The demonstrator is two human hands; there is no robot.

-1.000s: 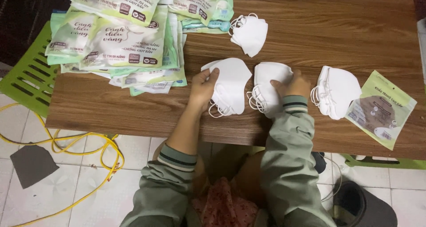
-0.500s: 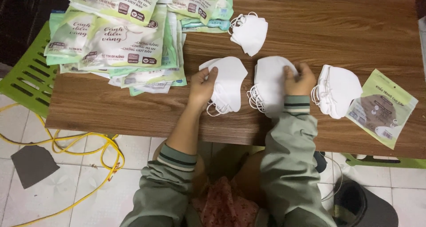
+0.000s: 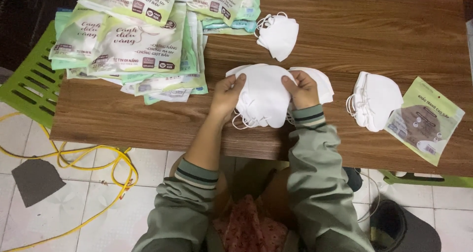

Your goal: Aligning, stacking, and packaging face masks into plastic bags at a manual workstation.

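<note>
While both hands met over the middle of the wooden table (image 3: 374, 30), we gripped one white folded mask (image 3: 263, 97) between them. Our left hand (image 3: 227, 93) pinched its left edge, fingers curled shut on the fabric, and our right hand (image 3: 301, 89) clamped the upper right edge the same way. It lay flat on the wood near our edge, ear loops spilling toward us, and it seemed held at both sides so it would stay square and smooth. Just behind the right hand a second white mask (image 3: 322, 82) peeked out, partly covered. Farther right a small stack of masks (image 3: 374, 100) rested, apart from our hands, with loops bunched on its left side. Touching that stack sat a pale green pouch (image 3: 426, 119), tilted, with a rounded brown picture panel and small printed marks. One loose mask (image 3: 278, 34) lay farther back, near the packaging. At upper left a heap of green-and-white packets (image 3: 128, 35) fanned out in overlapping layers, each flat and rectangular with dark lettering and little badges; we judged them kept aside for reach. Below, a green plastic stool (image 3: 29, 82) and a yellow cable (image 3: 84, 158) showed on the tiled floor.
</note>
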